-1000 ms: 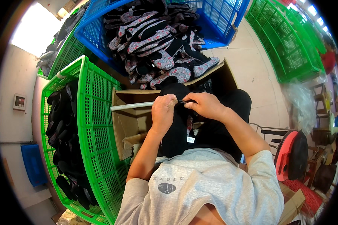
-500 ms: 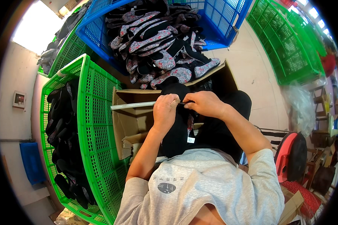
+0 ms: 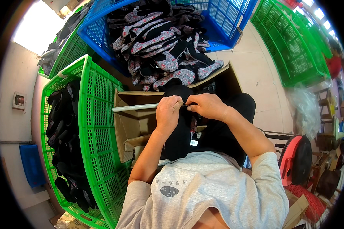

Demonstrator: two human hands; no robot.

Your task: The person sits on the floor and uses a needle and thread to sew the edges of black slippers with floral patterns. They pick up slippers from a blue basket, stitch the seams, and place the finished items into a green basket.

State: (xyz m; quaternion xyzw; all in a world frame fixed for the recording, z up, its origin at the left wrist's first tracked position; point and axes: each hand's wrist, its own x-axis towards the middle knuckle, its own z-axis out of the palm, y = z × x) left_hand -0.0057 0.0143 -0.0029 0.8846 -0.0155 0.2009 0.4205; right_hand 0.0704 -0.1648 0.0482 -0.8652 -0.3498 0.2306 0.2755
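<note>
In my lap, my left hand [image 3: 168, 113] is closed round a pale straight rod [image 3: 135, 108], whose free end points left over an open cardboard box [image 3: 139, 126]. My right hand [image 3: 207, 106] meets it just to the right, thumb and fingers pinched on a small dark piece at the left fingertips, too small to name. Below both hands lies a black cloth item [image 3: 178, 133], perhaps a shoe; its outline merges with my black trousers. A floral strip [image 3: 193, 126] and a white tag [image 3: 194, 143] show beside it.
Ahead, a blue crate [image 3: 233, 23] holds a heap of floral and black shoes [image 3: 153, 42]. A green crate [image 3: 103, 114] with black shoes [image 3: 67, 141] stands close on my left. More green crates [image 3: 290, 45] stand far right, near a red-and-black object [image 3: 296, 160].
Both hands keep nearly the same place and grip. The right hand and forearm have shifted very slightly; the rod stays put.
</note>
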